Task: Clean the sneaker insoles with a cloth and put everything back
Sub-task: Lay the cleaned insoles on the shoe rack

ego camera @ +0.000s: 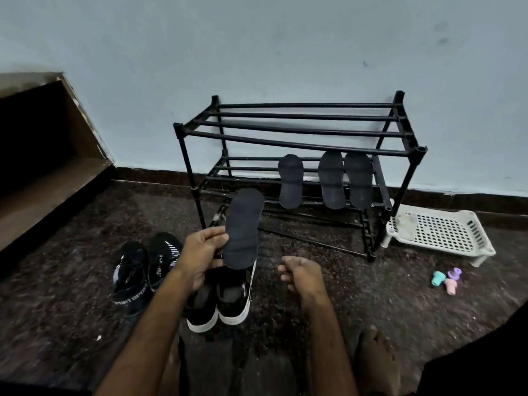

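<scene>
My left hand (203, 250) grips a dark insole (243, 227) by its lower edge and holds it upright above a pair of black sneakers with white soles (223, 304). My right hand (300, 272) hovers to the right of the sneakers with its fingers loosely curled and nothing in it. Three more dark insoles (290, 181) (331, 180) (358, 180) lean on the lower bars of a black shoe rack (300, 144). A second pair of black sport sneakers (140, 270) lies on the floor to the left. No cloth is in view.
A white perforated plastic tray (440, 230) lies on the floor right of the rack. Small pastel plastic pieces (447, 278) sit near it. A brown step (43, 178) rises at the left. My bare foot (374, 358) rests on the dark speckled floor.
</scene>
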Demonstrator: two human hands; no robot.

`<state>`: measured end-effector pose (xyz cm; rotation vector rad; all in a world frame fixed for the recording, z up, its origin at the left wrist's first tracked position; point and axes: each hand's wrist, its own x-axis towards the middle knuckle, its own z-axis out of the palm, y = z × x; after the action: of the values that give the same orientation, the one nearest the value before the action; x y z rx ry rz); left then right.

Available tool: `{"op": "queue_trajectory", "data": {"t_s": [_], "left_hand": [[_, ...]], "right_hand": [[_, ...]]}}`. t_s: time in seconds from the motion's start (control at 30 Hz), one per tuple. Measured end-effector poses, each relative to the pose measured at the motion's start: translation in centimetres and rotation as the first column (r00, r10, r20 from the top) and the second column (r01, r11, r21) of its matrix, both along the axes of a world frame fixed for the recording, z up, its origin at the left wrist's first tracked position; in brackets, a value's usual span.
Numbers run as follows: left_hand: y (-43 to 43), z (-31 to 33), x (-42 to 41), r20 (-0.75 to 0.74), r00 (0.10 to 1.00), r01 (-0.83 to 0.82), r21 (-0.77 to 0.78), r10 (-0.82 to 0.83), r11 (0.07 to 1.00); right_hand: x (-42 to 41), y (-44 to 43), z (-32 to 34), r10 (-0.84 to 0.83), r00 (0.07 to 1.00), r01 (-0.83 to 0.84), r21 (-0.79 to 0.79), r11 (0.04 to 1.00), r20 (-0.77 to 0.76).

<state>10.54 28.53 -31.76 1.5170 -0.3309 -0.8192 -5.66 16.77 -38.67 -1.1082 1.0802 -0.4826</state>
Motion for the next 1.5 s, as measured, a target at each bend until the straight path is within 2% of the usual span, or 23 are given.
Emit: {"op": "queue_trajectory", "data": {"t_s": [0.27, 0.6, 0.77, 0.97, 1.5], "left_hand": [[-8.0, 1.0, 5.7, 0.02, 1.0, 0.023, -0.05, -0.022, 0.999], [-18.5, -3.7, 11.9, 0.073, 0.997, 0.029, 0.05, -0.033, 0.998], [-20.2, -4.9, 13.5, 0.09, 0.996, 0.016, 0.069, -0.022, 0.997], [-20.9, -5.6, 13.4, 0.23, 0.97, 0.044, 0.149, -0.078, 0.988], [-21.6, -5.5, 14.0, 0.299, 0.952, 0.029, 0.142, -0.071, 0.989]], "right_hand": [[3.6, -4.8, 1.6, -0.049, 0.996, 0.052, -0.047, 0.998, 0.069], [8.0, -12.0, -0.7, -0.087, 0.995, 0.093, -0.11, 0.99, 0.058], [8.2, -12.8, -1.3, -0.089, 0.995, 0.093, -0.135, 0.987, 0.034], [8.7, -13.3, -2.0, -0.128, 0.99, 0.118, -0.149, 0.982, -0.057], [9.4, -13.4, -2.2, -0.158, 0.986, 0.149, -0.154, 0.977, -0.046]]}}
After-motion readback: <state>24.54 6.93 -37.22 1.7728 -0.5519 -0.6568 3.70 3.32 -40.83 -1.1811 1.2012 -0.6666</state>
